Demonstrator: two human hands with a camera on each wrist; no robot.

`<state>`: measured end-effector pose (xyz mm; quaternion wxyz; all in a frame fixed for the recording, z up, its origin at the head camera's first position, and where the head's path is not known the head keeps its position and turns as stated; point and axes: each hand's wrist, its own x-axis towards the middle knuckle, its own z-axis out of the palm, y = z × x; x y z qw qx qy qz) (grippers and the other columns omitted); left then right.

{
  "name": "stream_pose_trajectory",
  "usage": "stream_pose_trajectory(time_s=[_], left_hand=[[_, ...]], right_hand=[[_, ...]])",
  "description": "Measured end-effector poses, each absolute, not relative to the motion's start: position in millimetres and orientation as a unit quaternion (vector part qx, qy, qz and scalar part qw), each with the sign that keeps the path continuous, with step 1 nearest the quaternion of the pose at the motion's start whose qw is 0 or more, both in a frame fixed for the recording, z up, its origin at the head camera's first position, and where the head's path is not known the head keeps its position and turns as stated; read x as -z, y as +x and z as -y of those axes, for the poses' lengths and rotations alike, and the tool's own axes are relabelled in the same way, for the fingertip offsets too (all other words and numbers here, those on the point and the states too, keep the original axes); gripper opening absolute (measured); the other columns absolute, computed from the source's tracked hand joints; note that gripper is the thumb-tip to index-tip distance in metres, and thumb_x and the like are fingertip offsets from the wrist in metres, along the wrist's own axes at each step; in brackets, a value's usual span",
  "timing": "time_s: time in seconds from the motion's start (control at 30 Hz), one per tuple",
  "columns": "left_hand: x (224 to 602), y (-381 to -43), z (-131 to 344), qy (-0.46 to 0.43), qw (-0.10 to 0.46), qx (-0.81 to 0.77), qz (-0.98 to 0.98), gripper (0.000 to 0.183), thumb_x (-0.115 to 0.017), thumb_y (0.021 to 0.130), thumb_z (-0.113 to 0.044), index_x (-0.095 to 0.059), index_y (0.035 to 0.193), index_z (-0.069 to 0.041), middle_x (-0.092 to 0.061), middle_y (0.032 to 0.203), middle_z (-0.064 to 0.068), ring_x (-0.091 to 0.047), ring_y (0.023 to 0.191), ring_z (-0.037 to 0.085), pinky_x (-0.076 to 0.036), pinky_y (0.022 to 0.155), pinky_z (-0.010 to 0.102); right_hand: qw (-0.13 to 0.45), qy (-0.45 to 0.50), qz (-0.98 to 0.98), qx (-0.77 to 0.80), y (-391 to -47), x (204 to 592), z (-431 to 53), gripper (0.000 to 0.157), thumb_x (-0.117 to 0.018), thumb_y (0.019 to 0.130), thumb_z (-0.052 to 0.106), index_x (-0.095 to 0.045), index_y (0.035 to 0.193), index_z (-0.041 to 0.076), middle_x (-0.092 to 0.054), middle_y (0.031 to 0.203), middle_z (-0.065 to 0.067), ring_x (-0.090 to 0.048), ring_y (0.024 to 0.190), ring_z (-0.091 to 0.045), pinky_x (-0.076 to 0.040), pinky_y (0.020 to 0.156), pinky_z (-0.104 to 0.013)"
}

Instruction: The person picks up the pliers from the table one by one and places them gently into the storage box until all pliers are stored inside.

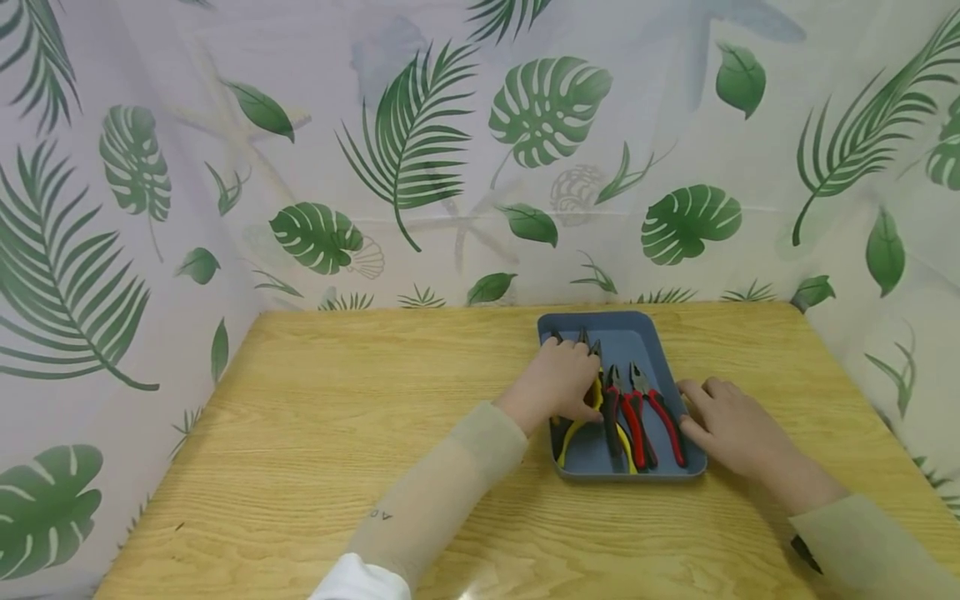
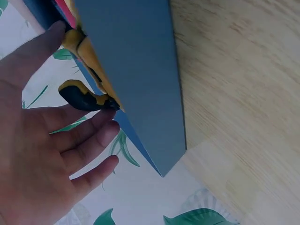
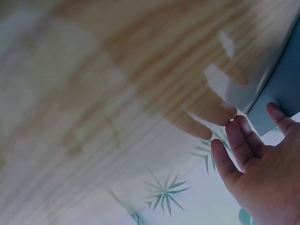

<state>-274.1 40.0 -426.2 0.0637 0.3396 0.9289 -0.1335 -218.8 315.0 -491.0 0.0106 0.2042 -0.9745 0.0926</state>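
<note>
Several pliers lie side by side in a blue tray (image 1: 637, 333) near the far edge of a wooden table (image 1: 337, 433). The left hand (image 1: 558, 383) rests over the yellow-handled pliers (image 1: 573, 431) at the tray's left side; only the left wrist view shows its fingers (image 2: 89, 140) straight and apart beside the yellow-and-black grip, not curled round it. The right hand (image 1: 723, 425) lies relaxed against the tray's right wall, just beside the red-handled pliers (image 1: 660, 417); its blurred wrist view shows fingertips (image 3: 243, 140) at the tray's corner.
</note>
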Motion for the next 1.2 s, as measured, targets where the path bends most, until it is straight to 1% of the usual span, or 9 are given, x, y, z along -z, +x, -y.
stream_pose_trajectory(time_s=[0.13, 0.23, 0.47, 0.57, 0.67, 0.83, 0.93, 1.0, 1.2], left_hand=[[431, -278, -41, 0.326, 0.046, 0.154, -0.932, 0.074, -0.060, 0.092, -0.080, -0.065, 0.140, -0.024, -0.065, 0.140, -0.003, -0.062, 0.130, 0.016, -0.048, 0.108, 0.036], [433, -280, -41, 0.322, 0.045, 0.158, -0.932, 0.074, -0.059, 0.092, -0.080, -0.065, 0.141, -0.024, -0.065, 0.139, -0.003, -0.062, 0.130, 0.016, -0.049, 0.107, 0.036], [435, -280, -41, 0.321, 0.043, 0.167, -0.931, 0.077, -0.056, 0.094, -0.080, -0.061, 0.147, -0.024, -0.063, 0.142, -0.002, -0.060, 0.134, 0.017, -0.047, 0.111, 0.038], [435, -279, -40, 0.318, 0.049, 0.169, -0.932, 0.073, -0.054, 0.095, -0.079, -0.063, 0.144, -0.025, -0.062, 0.143, -0.003, -0.059, 0.135, 0.016, -0.046, 0.112, 0.037], [436, -278, -39, 0.317, 0.053, 0.170, -0.932, 0.069, -0.052, 0.098, -0.076, -0.064, 0.144, -0.026, -0.060, 0.147, -0.003, -0.057, 0.138, 0.017, -0.045, 0.116, 0.038], [437, -279, -37, 0.310, 0.053, 0.173, -0.933, 0.072, -0.048, 0.104, -0.070, -0.051, 0.159, -0.022, -0.054, 0.158, -0.001, -0.052, 0.147, 0.019, -0.039, 0.125, 0.040], [438, -279, -36, 0.307, 0.051, 0.181, -0.933, 0.074, -0.047, 0.105, -0.068, -0.047, 0.161, -0.021, -0.053, 0.160, 0.000, -0.051, 0.147, 0.019, -0.039, 0.125, 0.040], [439, -279, -36, 0.309, 0.042, 0.186, -0.932, 0.073, -0.047, 0.104, -0.069, -0.050, 0.159, -0.021, -0.056, 0.157, -0.001, -0.054, 0.145, 0.018, -0.041, 0.123, 0.038], [441, -278, -37, 0.318, 0.003, 0.194, -0.928, 0.069, -0.049, 0.101, -0.073, -0.063, 0.146, -0.023, -0.066, 0.144, -0.003, -0.062, 0.133, 0.016, -0.048, 0.113, 0.034]], right_hand=[[0.008, 0.203, 0.975, -0.092, -218, 489, -314, 0.050, -0.062, 0.103, 0.029, -0.057, 0.141, -0.003, -0.063, 0.103, -0.018, -0.057, 0.084, -0.027, -0.050, 0.076, -0.051], [0.008, 0.203, 0.975, -0.094, -218, 489, -314, 0.049, -0.063, 0.103, 0.028, -0.057, 0.141, -0.003, -0.064, 0.102, -0.018, -0.057, 0.084, -0.026, -0.050, 0.076, -0.050], [0.014, 0.201, 0.975, -0.098, -219, 491, -314, 0.049, -0.062, 0.103, 0.028, -0.057, 0.141, -0.002, -0.063, 0.102, -0.017, -0.057, 0.084, -0.026, -0.049, 0.076, -0.049], [0.013, 0.202, 0.974, -0.098, -219, 492, -314, 0.049, -0.062, 0.103, 0.029, -0.057, 0.141, -0.002, -0.063, 0.102, -0.017, -0.056, 0.084, -0.025, -0.049, 0.075, -0.048], [0.012, 0.203, 0.974, -0.097, -219, 492, -314, 0.049, -0.062, 0.103, 0.028, -0.057, 0.141, -0.002, -0.063, 0.101, -0.016, -0.055, 0.083, -0.025, -0.048, 0.075, -0.047], [0.012, 0.204, 0.974, -0.097, -219, 490, -314, 0.049, -0.062, 0.103, 0.028, -0.057, 0.141, -0.001, -0.063, 0.101, -0.016, -0.056, 0.083, -0.025, -0.048, 0.075, -0.047], [0.008, 0.208, 0.973, -0.095, -219, 490, -313, 0.049, -0.062, 0.103, 0.029, -0.057, 0.142, -0.001, -0.063, 0.101, -0.015, -0.056, 0.083, -0.024, -0.048, 0.075, -0.047], [0.005, 0.209, 0.973, -0.096, -219, 490, -313, 0.049, -0.062, 0.104, 0.030, -0.057, 0.142, 0.000, -0.063, 0.102, -0.014, -0.055, 0.083, -0.023, -0.048, 0.074, -0.046], [0.006, 0.204, 0.974, -0.097, -219, 489, -314, 0.049, -0.062, 0.103, 0.029, -0.057, 0.141, -0.001, -0.062, 0.101, -0.015, -0.055, 0.083, -0.024, -0.048, 0.074, -0.046]])
